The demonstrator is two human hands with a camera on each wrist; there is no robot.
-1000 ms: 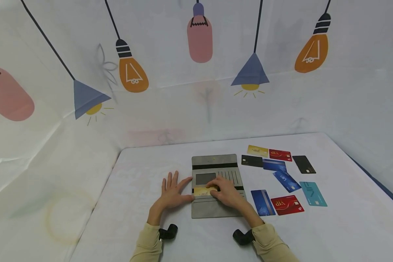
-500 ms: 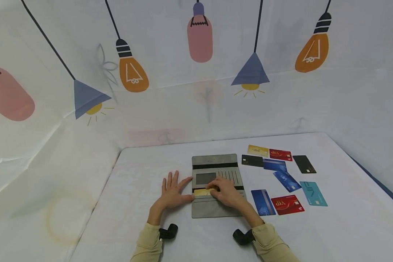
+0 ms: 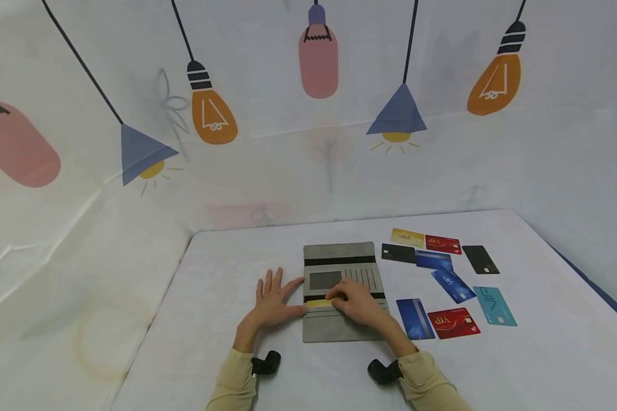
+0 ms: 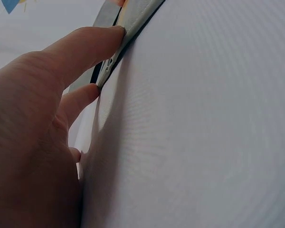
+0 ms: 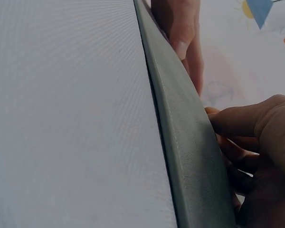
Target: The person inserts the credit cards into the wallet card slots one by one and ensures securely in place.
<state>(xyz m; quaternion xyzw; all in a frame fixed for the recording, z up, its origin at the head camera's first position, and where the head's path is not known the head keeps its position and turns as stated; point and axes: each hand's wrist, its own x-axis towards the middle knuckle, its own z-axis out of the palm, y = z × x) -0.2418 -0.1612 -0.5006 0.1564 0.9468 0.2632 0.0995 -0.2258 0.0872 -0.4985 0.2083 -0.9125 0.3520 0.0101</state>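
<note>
A grey card wallet (image 3: pixel 339 333) lies unfolded on the table, with slots and a dark window. A gold card (image 3: pixel 317 303) sits partly in a slot across its lower half, and only a narrow strip shows. My right hand (image 3: pixel 361 303) pinches that card at its right part with curled fingers, covering some of it. My left hand (image 3: pixel 271 308) lies flat with fingers spread, thumb and index finger touching the wallet's left edge. In the right wrist view the wallet's near edge (image 5: pixel 190 128) hides where the fingertips meet the card.
To the right of the wallet lie several loose cards: a gold one (image 3: pixel 407 237), red ones such as the VIP card (image 3: pixel 453 323), black ones (image 3: pixel 480 260), blue ones (image 3: pixel 415 319) and a teal one (image 3: pixel 495 306). A printed cloth wall (image 3: pixel 288 171) stands behind the white table.
The gold card has slid down toward me into the wallet slot, so less of it shows. My right hand keeps its grip; my left hand stays at the edge. The head view has shifted slightly.
</note>
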